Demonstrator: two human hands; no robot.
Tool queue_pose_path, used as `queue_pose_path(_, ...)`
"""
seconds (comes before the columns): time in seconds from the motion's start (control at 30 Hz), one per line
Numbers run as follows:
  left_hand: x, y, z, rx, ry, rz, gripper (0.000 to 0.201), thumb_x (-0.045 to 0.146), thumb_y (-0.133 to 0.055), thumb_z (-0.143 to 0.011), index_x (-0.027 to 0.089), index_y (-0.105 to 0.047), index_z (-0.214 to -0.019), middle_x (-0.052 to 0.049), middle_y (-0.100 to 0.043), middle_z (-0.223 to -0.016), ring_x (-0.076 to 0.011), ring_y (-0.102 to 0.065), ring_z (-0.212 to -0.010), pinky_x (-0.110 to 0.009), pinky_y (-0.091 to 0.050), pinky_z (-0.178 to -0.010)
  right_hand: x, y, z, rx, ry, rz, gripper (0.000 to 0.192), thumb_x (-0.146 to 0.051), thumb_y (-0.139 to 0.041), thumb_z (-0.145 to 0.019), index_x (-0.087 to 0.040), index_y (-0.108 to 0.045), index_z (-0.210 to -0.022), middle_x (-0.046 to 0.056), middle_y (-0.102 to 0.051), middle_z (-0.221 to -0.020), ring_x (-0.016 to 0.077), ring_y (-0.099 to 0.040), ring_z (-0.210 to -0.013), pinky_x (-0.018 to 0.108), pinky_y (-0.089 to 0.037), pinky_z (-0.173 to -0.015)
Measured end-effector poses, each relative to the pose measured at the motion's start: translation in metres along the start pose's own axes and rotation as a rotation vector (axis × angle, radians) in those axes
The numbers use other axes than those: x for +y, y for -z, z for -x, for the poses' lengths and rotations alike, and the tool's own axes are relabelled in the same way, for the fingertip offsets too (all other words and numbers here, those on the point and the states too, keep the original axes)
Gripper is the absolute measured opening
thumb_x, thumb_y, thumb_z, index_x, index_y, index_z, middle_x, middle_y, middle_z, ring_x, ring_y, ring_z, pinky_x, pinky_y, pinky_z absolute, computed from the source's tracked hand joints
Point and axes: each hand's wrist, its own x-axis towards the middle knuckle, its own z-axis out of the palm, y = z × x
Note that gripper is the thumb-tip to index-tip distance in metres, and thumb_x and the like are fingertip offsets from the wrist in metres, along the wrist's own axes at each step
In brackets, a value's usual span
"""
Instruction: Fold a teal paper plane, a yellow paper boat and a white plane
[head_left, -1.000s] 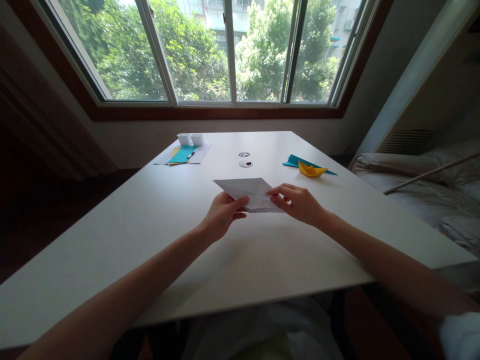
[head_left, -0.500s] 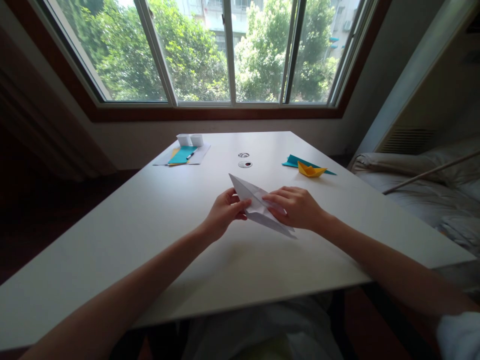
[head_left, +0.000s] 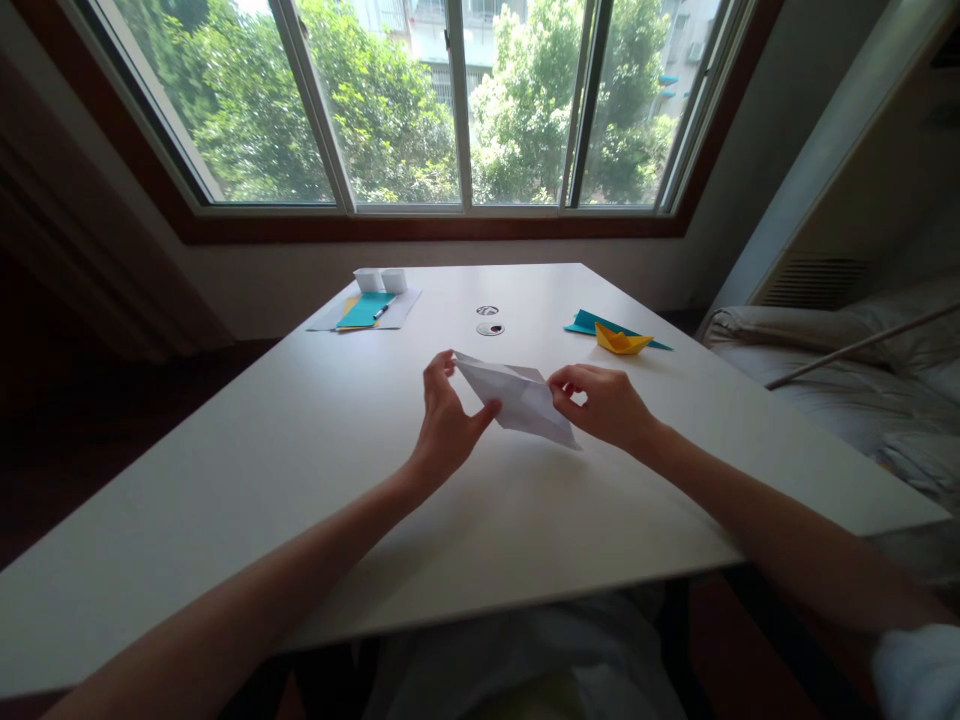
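A wide window full of green trees sits behind a white table (head_left: 315,470) that fills most of the view. Above the middle of the table, both hands hold a folded white paper (head_left: 519,397). It is a flat, pointed shape with long straight edges, tilted so that its upper left corner rises and its lower right tip slopes down toward the tabletop; a crease runs along its length and the upper face catches a grey shadow. The left hand (head_left: 444,425) has its fingertips at the upper left corner and its thumb pressed against the near edge, the fingers spread wide rather than curled. The right hand (head_left: 606,405) pinches the right side of the paper between thumb and bent fingers.

Farther back on the right lie a yellow paper boat (head_left: 622,341) and, touching it from behind, a teal paper shape (head_left: 589,322). At the far left is a stack of sheets (head_left: 367,309) with a teal one on top and a pen, and two small white paper boxes (head_left: 381,279) just behind. Two small round caps (head_left: 490,320) sit near the middle of the table's far half.
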Motion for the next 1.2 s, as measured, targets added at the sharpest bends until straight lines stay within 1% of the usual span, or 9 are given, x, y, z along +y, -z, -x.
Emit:
queue_pose_path(0.07, 0.003, 0.001, 0.004, 0.116, -0.194, -0.258, 0.083, 0.027, -0.073, -0.060, 0.015, -0.026, -0.127, -0.019, -0.033, -0.128, -0.0333, -0.032, -0.121, -0.049, -0.033, -0.094, -0.001, 0.000, 0.000, -0.003, -0.028, 0.001, 0.013, -0.018, -0.051, -0.077, -0.016, -0.063, -0.079, 0.003, -0.065, -0.072, 0.0124, -0.058, -0.060, 0.023, -0.044, -0.057)
queue_pose_path(0.13, 0.010, 0.005, 0.008, 0.070, -0.364, -0.465, 0.068, 0.025, -0.070, -0.065, 0.015, -0.035, -0.122, -0.019, -0.037, -0.124, -0.0335, -0.032, -0.119, -0.050, -0.027, -0.096, -0.002, 0.000, -0.001, -0.009, -0.041, 0.010, 0.012, -0.018, -0.051, -0.077, -0.016, -0.063, -0.078, 0.003, -0.065, -0.070, 0.0125, -0.058, -0.060, 0.023, -0.043, -0.058)
queue_pose_path(0.23, 0.021, 0.011, 0.013, -0.181, -0.596, -0.673, 0.020, 0.017, -0.054, -0.081, 0.020, -0.054, -0.100, -0.010, -0.053, -0.106, -0.0267, -0.045, -0.105, -0.047, -0.025, -0.094, -0.005, 0.001, -0.003, -0.021, -0.040, 0.023, 0.011, -0.018, -0.051, -0.077, -0.016, -0.062, -0.078, 0.002, -0.064, -0.069, 0.0124, -0.057, -0.060, 0.023, -0.042, -0.059)
queue_pose_path(0.33, 0.028, 0.014, 0.017, -0.424, -0.740, -0.712, 0.023, 0.012, -0.039, -0.088, 0.019, -0.057, -0.101, -0.007, -0.059, -0.097, -0.0210, -0.050, -0.096, -0.042, -0.025, -0.093, -0.006, 0.002, -0.004, -0.033, -0.026, 0.031, 0.011, -0.019, -0.051, -0.077, -0.017, -0.062, -0.078, 0.002, -0.064, -0.070, 0.0123, -0.056, -0.060, 0.023, -0.041, -0.059)
queue_pose_path(0.53, 0.035, 0.014, 0.018, -0.538, -0.620, -0.653, 0.038, 0.031, -0.037, -0.092, 0.012, -0.047, -0.123, -0.012, -0.058, -0.108, -0.0250, -0.048, -0.101, -0.046, -0.021, -0.092, -0.006, 0.002, -0.004, -0.063, -0.034, 0.042, 0.012, -0.022, -0.051, -0.080, -0.018, -0.062, -0.082, 0.002, -0.065, -0.073, 0.0121, -0.058, -0.062, 0.023, -0.040, -0.060)
queue_pose_path(0.7, 0.041, 0.017, 0.017, -0.522, -0.528, -0.675, 0.032, 0.035, -0.043, -0.088, 0.017, -0.055, -0.113, -0.010, -0.057, -0.099, -0.0261, -0.046, -0.099, -0.048, -0.024, -0.089, -0.010, 0.003, -0.004, -0.093, -0.022, 0.052, 0.014, -0.023, -0.049, -0.082, -0.020, -0.062, -0.084, 0.001, -0.066, -0.076, 0.0121, -0.058, -0.063, 0.023, -0.040, -0.061)
queue_pose_path(0.83, 0.040, 0.020, 0.015, -0.503, -0.590, -0.684, 0.013, 0.029, -0.055, -0.081, 0.020, -0.061, -0.088, -0.007, -0.057, -0.097, -0.0258, -0.046, -0.103, -0.053, -0.016, -0.096, -0.010, 0.004, -0.004, -0.103, -0.062, 0.063, 0.014, -0.023, -0.049, -0.083, -0.020, -0.062, -0.086, 0.001, -0.066, -0.077, 0.0122, -0.058, -0.063, 0.023, -0.040, -0.060)
queue_pose_path(0.97, 0.034, 0.021, 0.014, -0.454, -0.719, -0.664, 0.003, 0.020, -0.055, -0.080, 0.020, -0.058, -0.081, -0.004, -0.062, -0.097, -0.0247, -0.045, -0.111, -0.056, 0.002, -0.101, -0.006, 0.001, -0.005, -0.101, -0.132, 0.061, 0.015, -0.026, -0.048, -0.084, -0.020, -0.061, -0.087, 0.001, -0.066, -0.075, 0.0130, -0.059, -0.063, 0.023, -0.040, -0.058)
queue_pose_path(1.2, 0.027, 0.018, 0.015, -0.392, -0.743, -0.741, 0.032, 0.010, -0.052, -0.079, 0.019, -0.055, -0.109, -0.005, -0.065, -0.087, -0.0220, -0.053, -0.094, -0.053, -0.015, -0.102, -0.003, 0.000, -0.005, -0.087, -0.157, 0.064, 0.016, -0.028, -0.047, -0.084, -0.020, -0.061, -0.087, 0.001, -0.067, -0.075, 0.0132, -0.059, -0.063, 0.023, -0.041, -0.057)
